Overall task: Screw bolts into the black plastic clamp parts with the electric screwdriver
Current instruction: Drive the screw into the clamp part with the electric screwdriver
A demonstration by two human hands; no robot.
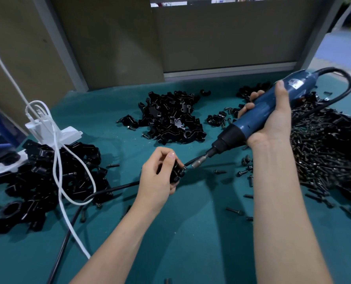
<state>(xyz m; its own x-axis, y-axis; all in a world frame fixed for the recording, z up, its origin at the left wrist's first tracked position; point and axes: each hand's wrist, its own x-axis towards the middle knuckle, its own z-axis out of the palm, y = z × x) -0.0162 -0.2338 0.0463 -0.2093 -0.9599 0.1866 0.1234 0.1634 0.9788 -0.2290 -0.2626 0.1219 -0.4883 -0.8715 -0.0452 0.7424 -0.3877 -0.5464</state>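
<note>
My left hand (157, 175) grips a small black plastic clamp part (176, 172) just above the green table, near the middle. A bolt head shows on the clamp's right side. My right hand (272, 119) is wrapped around the blue electric screwdriver (258, 117), which slants down to the left. Its silver bit holder (199, 161) points at the bolt, and the bit tip touches or nearly touches it. A large heap of black bolts (322, 152) lies at the right, under my right forearm.
Piles of black clamp parts lie at the back centre (170, 117) and at the left (47, 177). A white power strip (53, 132) with a white cable (57, 171) sits at the left. The screwdriver's black cord (100, 193) crosses the green table (191, 232). Loose bolts are scattered about.
</note>
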